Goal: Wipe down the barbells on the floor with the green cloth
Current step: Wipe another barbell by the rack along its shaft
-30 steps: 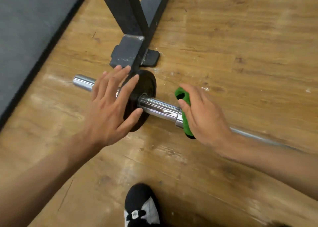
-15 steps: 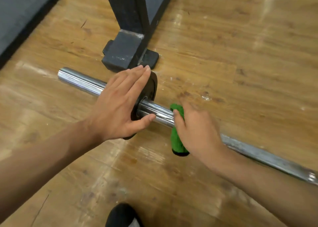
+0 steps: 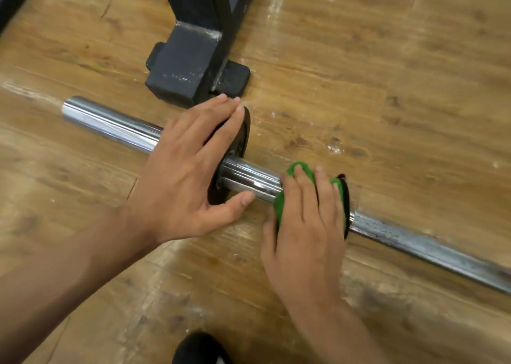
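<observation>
The bar lies on the floor, with its long axis running from the left middle of the frame to the lower right. The cloth drapes over the sleeve at centre, near the plate but apart from it.

The right hand covers the cloth, fingers together and curved over the bar, thumb on the near side. The left hand braces the plate, fingers flat and together, thumb spread below the sleeve.

The shaft probably still to be wiped extends toward the lower right, and the right hand is nearer to it.

One second earlier the left fingers were spread. The cloth stood bunched on edge and now lies flatter.
</observation>
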Available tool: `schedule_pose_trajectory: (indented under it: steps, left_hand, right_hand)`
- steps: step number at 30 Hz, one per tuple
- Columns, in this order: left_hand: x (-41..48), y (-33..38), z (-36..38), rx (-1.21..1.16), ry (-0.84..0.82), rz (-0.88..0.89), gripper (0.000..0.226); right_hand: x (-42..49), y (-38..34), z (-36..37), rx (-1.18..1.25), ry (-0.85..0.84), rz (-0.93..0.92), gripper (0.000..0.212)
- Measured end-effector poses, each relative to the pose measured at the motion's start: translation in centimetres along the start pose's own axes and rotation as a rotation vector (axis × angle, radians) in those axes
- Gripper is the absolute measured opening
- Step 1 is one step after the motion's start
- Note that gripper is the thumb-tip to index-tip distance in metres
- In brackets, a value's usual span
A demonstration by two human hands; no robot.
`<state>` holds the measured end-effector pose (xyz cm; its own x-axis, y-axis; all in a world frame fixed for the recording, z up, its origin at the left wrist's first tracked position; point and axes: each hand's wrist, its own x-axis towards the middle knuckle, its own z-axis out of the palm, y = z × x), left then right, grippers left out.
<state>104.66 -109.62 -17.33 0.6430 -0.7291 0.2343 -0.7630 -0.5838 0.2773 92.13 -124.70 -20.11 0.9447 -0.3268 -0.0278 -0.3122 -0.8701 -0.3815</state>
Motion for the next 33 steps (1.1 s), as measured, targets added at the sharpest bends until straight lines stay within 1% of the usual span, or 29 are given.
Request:
schedule_pose_trajectory:
  steps: [1,2,3,4,6,7,9,11,12,13,14,16,17,18,19,20,22,23,24,25,27,28,30,31,32,33]
  left_hand:
    - [-0.3,0.1,0.0,-0.012,0.008,-0.004,0.090]
    - [-0.6,0.2,0.1,-0.030,0.010,-0.005,0.088]
    - [-0.7,0.2,0.1,-0.045,0.011,-0.001,0.087]
    - [-0.7,0.2,0.1,-0.051,0.013,0.004,0.087]
    - [-0.4,0.2,0.1,-0.038,0.022,-0.001,0.087]
    - [-0.3,0.2,0.1,-0.040,0.025,-0.004,0.086]
    - [-0.1,0.2,0.1,-0.064,0.029,0.002,0.084]
    - [-0.4,0.2,0.1,-0.081,0.032,0.003,0.084]
    - [-0.6,0.2,0.1,-0.083,0.038,-0.002,0.084]
    - [-0.7,0.2,0.1,-0.083,0.043,-0.008,0.084]
    - [-0.7,0.2,0.1,-0.083,0.045,-0.012,0.085]
    - [-0.2,0.1,0.3,-0.090,0.044,-0.008,0.085]
    - [0.1,0.1,0.3,-0.097,0.040,-0.006,0.085]
    - [0.2,0.1,0.2,-0.104,0.038,-0.010,0.086]
    - [0.4,0.1,0.2,-0.110,0.038,-0.013,0.086]
    - [0.4,0.1,0.2,-0.116,0.040,-0.013,0.086]
    - [0.1,0.2,0.3,-0.125,0.057,-0.014,0.086]
    - [-0.1,0.3,0.3,-0.129,0.072,-0.026,0.086]
    - [-0.4,0.5,0.4,-0.134,0.090,-0.045,0.087]
    - [-0.6,0.7,0.5,-0.139,0.108,-0.065,0.087]
    - [-0.7,1.0,0.7,-0.131,0.126,-0.096,0.088]
    - [-0.7,1.0,0.8,-0.125,0.122,-0.103,0.088]
    - [-0.5,0.9,0.7,-0.116,0.114,-0.102,0.088]
    - [-0.4,0.8,0.6,-0.112,0.114,-0.097,0.087]
    - [-0.3,0.8,0.7,-0.110,0.114,-0.092,0.087]
    - [-0.4,0.8,0.8,-0.110,0.114,-0.092,0.086]
  right_hand:
    - [0.0,0.4,0.0,-0.017,-0.021,-0.056,0.050]
    - [1.1,0.6,0.0,-0.007,-0.005,-0.076,0.045]
    - [2.8,0.5,-0.3,0.005,0.011,-0.021,0.038]
    - [4.6,0.4,-0.5,0.013,-0.013,0.056,0.034]
    - [7.0,0.7,-0.1,0.050,-0.026,0.168,0.033]
    - [6.9,0.7,-0.3,0.075,0.021,0.170,0.030]
    - [4.3,0.5,-0.3,0.106,0.128,0.106,0.028]
    - [1.2,0.4,0.6,0.090,0.148,-0.027,0.027]
    - [1.3,0.7,0.8,0.069,0.134,-0.070,0.026]
    - [2.5,0.9,0.6,0.074,0.117,-0.042,0.024]
    - [4.2,1.1,0.1,0.078,0.094,0.037,0.024]
    - [6.9,1.5,0.0,0.129,-0.005,0.220,0.022]
    - [7.2,1.4,-0.1,0.160,-0.028,0.270,0.019]
    - [6.6,1.1,-0.3,0.197,0.032,0.245,0.017]
    - [5.4,0.6,-0.5,0.199,0.129,0.174,0.017]
    - [3.5,0.2,-0.2,0.165,0.170,0.099,0.019]
    - [0.7,0.5,1.0,0.075,0.166,-0.070,0.026]
    - [1.1,1.0,1.5,0.050,0.146,-0.090,0.026]
    - [2.4,1.2,1.4,0.055,0.154,-0.039,0.026]
    - [4.3,1.1,0.6,0.059,0.127,0.050,0.029]
    - [7.2,1.3,-0.1,0.089,0.030,0.224,0.041]
    - [7.6,1.3,-0.2,0.096,0.020,0.252,0.043]
    - [6.1,0.9,-0.2,0.122,0.173,0.166,0.040]
    - [4.3,0.4,0.1,0.137,0.204,0.116,0.042]
    - [2.6,0.0,0.5,0.124,0.195,0.087,0.047]
    - [1.3,-0.2,1.1,0.092,0.145,0.071,0.055]
